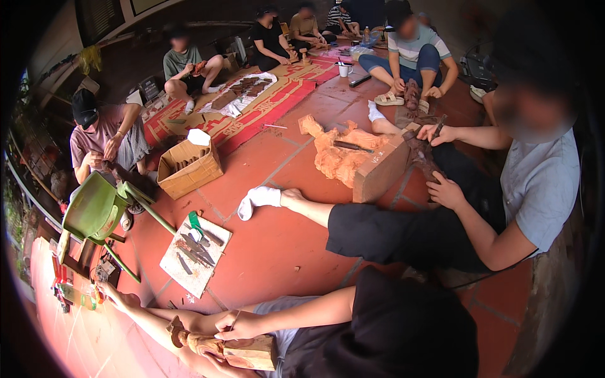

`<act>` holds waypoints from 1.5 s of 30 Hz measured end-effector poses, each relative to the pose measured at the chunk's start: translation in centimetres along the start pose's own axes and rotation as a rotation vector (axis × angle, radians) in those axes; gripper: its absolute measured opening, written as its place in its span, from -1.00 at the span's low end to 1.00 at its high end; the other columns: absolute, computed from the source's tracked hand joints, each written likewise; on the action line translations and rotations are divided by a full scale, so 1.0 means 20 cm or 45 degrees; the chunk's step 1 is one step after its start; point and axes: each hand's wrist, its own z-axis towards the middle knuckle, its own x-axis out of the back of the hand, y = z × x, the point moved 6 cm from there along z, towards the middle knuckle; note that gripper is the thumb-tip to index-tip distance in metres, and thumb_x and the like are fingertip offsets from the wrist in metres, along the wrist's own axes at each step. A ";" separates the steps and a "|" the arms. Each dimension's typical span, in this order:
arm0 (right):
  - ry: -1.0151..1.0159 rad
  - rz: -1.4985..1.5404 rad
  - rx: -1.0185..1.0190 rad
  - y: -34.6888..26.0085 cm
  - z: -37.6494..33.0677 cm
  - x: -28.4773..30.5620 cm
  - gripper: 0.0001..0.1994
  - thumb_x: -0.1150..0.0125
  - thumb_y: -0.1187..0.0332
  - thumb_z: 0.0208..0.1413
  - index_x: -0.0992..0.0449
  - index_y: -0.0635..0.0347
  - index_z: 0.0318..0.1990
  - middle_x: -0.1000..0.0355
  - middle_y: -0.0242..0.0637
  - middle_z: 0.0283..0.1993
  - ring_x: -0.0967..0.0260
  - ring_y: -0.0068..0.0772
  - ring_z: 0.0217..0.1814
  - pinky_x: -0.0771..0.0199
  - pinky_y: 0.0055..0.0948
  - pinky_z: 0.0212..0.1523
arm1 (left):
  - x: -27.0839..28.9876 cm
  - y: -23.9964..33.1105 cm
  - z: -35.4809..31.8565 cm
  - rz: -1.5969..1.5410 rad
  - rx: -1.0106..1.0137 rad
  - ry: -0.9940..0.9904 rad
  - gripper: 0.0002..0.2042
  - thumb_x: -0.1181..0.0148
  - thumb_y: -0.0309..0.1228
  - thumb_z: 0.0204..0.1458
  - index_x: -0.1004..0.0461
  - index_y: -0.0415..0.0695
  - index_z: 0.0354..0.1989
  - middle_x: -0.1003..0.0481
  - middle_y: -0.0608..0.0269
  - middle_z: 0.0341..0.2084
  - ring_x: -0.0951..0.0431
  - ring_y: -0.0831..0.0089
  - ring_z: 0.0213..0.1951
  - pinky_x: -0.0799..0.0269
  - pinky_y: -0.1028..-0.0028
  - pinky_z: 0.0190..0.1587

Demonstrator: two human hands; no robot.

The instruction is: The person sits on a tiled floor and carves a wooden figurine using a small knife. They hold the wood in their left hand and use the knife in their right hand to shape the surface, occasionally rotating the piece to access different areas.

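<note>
Across my lap lies a pale brown wood carving (255,351), a turned, partly shaped figure with a square block at its base end. My right hand (242,325) is closed around a thin dark carving tool (234,320) above the carving's middle; the tool's tip is hard to make out. Along the carving's lower side, my left hand (224,365) holds the wood, its fingers partly hidden. My bare legs stretch to the left beneath it. Beyond them, a white board (205,271) carries several carving tools, a green item and wood chips.
A green plastic chair (94,208) stands at left, near a cardboard box (211,167) of dark wooden pieces. Orange-red carved wood (340,151) rests on the tiles beside a seated co-worker's outstretched leg (309,208). Other people sit carving farther back, around a red patterned mat (252,120).
</note>
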 end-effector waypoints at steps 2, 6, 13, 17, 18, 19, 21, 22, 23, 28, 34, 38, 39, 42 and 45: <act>0.040 0.053 -0.047 -0.03 0.00 -0.03 -0.66 -0.18 0.38 0.12 -0.23 0.22 -0.64 -0.15 -0.35 -0.72 -0.06 -0.56 -0.63 -0.11 -0.37 -0.57 | 0.03 0.00 0.01 -0.015 -0.006 -0.007 -0.43 0.15 -0.06 0.21 -0.12 -0.18 0.29 -0.19 0.08 0.21 -0.29 0.29 0.15 -0.21 0.35 0.20; -0.115 0.040 -0.134 -0.03 0.01 -0.01 -0.68 -0.16 0.32 0.17 -0.32 0.23 -0.60 -0.19 -0.38 -0.71 -0.10 -0.61 -0.63 -0.12 -0.43 -0.57 | -0.06 0.01 0.00 -0.082 0.003 -0.113 -0.41 0.13 -0.02 0.20 -0.12 -0.16 0.29 -0.21 0.07 0.20 -0.27 0.27 0.16 -0.15 0.32 0.23; -0.115 0.119 -0.167 -0.12 0.02 -0.02 -0.68 -0.10 0.30 0.22 -0.41 0.26 -0.57 -0.31 -0.45 -0.67 -0.21 -0.70 -0.60 -0.23 -0.50 -0.57 | -0.11 0.06 -0.02 -0.216 0.036 -0.158 -0.42 0.15 0.00 0.21 -0.14 -0.15 0.28 -0.28 0.09 0.16 -0.32 0.22 0.14 -0.24 0.27 0.19; -0.243 0.223 -0.530 -0.13 0.00 -0.03 -0.67 -0.13 0.27 0.21 -0.37 0.25 -0.56 -0.26 -0.46 -0.69 -0.16 -0.68 -0.62 -0.17 -0.50 -0.58 | 0.02 0.01 0.05 -0.280 0.094 -0.252 -0.43 0.16 0.01 0.22 -0.16 -0.15 0.26 -0.30 0.10 0.13 -0.34 0.23 0.12 -0.26 0.27 0.17; -0.197 0.154 -0.422 -0.11 -0.01 -0.03 -0.67 -0.12 0.27 0.21 -0.37 0.25 -0.57 -0.26 -0.47 -0.68 -0.15 -0.68 -0.62 -0.17 -0.50 -0.58 | -0.02 0.01 0.03 -0.284 0.075 -0.241 -0.44 0.16 0.01 0.22 -0.17 -0.14 0.25 -0.32 0.10 0.12 -0.35 0.23 0.11 -0.26 0.28 0.16; -0.153 0.086 -0.313 -0.10 -0.01 -0.03 -0.66 -0.12 0.27 0.21 -0.36 0.25 -0.57 -0.25 -0.47 -0.68 -0.15 -0.69 -0.61 -0.17 -0.51 -0.58 | -0.05 0.01 0.03 -0.278 0.093 -0.236 -0.44 0.15 0.01 0.22 -0.18 -0.14 0.25 -0.32 0.10 0.11 -0.36 0.23 0.10 -0.26 0.28 0.16; -0.074 0.064 -0.150 -0.09 0.02 -0.02 -0.68 -0.12 0.29 0.19 -0.36 0.26 -0.56 -0.25 -0.41 -0.69 -0.12 -0.69 -0.62 -0.15 -0.47 -0.60 | -0.07 0.02 0.01 -0.262 0.122 -0.212 -0.44 0.14 0.01 0.22 -0.19 -0.14 0.24 -0.33 0.10 0.10 -0.37 0.23 0.10 -0.27 0.28 0.16; -0.039 0.057 -0.069 -0.11 0.02 -0.03 -0.69 -0.12 0.30 0.18 -0.37 0.26 -0.56 -0.24 -0.38 -0.70 -0.10 -0.69 -0.63 -0.13 -0.45 -0.61 | -0.05 0.01 0.02 -0.296 0.134 -0.239 -0.45 0.13 0.01 0.21 -0.20 -0.14 0.23 -0.34 0.10 0.10 -0.37 0.24 0.10 -0.27 0.28 0.16; -0.072 0.097 -0.162 -0.08 0.01 -0.03 -0.70 -0.14 0.29 0.17 -0.38 0.27 -0.55 -0.26 -0.38 -0.69 -0.10 -0.70 -0.62 -0.13 -0.43 -0.60 | -0.04 0.00 0.02 -0.293 0.125 -0.246 -0.45 0.12 0.01 0.21 -0.21 -0.14 0.23 -0.35 0.10 0.10 -0.37 0.24 0.10 -0.27 0.28 0.17; -0.173 0.133 -0.275 -0.05 0.02 -0.03 -0.66 -0.13 0.25 0.20 -0.37 0.21 -0.58 -0.28 -0.47 -0.70 -0.16 -0.73 -0.64 -0.17 -0.52 -0.60 | -0.05 0.03 0.01 -0.282 0.107 -0.254 -0.46 0.12 0.00 0.21 -0.24 -0.16 0.20 -0.39 0.12 0.06 -0.42 0.25 0.06 -0.32 0.28 0.13; -0.075 0.201 -0.270 -0.07 0.00 -0.04 -0.62 -0.11 0.22 0.23 -0.32 0.18 -0.62 -0.25 -0.52 -0.71 -0.14 -0.77 -0.65 -0.13 -0.57 -0.63 | -0.08 0.05 0.00 -0.244 0.080 -0.194 -0.46 0.12 -0.01 0.21 -0.24 -0.18 0.19 -0.41 0.12 0.03 -0.43 0.26 0.05 -0.33 0.30 0.12; -0.017 0.161 -0.212 -0.08 0.00 -0.04 -0.66 -0.13 0.26 0.21 -0.34 0.21 -0.59 -0.26 -0.50 -0.71 -0.14 -0.76 -0.64 -0.14 -0.55 -0.63 | -0.09 0.04 0.00 -0.262 0.084 -0.200 -0.47 0.11 -0.02 0.21 -0.25 -0.18 0.19 -0.40 0.11 0.04 -0.42 0.25 0.06 -0.32 0.29 0.13; -0.059 0.174 -0.278 -0.06 -0.01 -0.04 -0.67 -0.14 0.27 0.19 -0.35 0.23 -0.58 -0.27 -0.48 -0.71 -0.15 -0.75 -0.64 -0.15 -0.53 -0.63 | -0.09 0.04 0.00 -0.257 0.076 -0.192 -0.47 0.11 -0.02 0.21 -0.25 -0.18 0.18 -0.40 0.11 0.05 -0.42 0.25 0.06 -0.32 0.29 0.13; -0.122 0.179 -0.282 -0.04 0.00 -0.05 -0.67 -0.14 0.28 0.19 -0.34 0.21 -0.59 -0.27 -0.50 -0.70 -0.15 -0.78 -0.64 -0.14 -0.57 -0.63 | -0.06 0.03 0.01 -0.282 0.131 -0.211 -0.48 0.11 -0.03 0.21 -0.27 -0.19 0.17 -0.40 0.12 0.04 -0.42 0.26 0.06 -0.31 0.30 0.14; -0.158 0.172 -0.286 -0.07 0.03 -0.06 -0.66 -0.14 0.28 0.20 -0.34 0.20 -0.60 -0.27 -0.52 -0.70 -0.16 -0.79 -0.64 -0.14 -0.60 -0.64 | -0.03 0.02 0.01 -0.287 0.168 -0.268 -0.48 0.10 -0.03 0.21 -0.27 -0.19 0.17 -0.40 0.13 0.05 -0.41 0.27 0.07 -0.30 0.31 0.14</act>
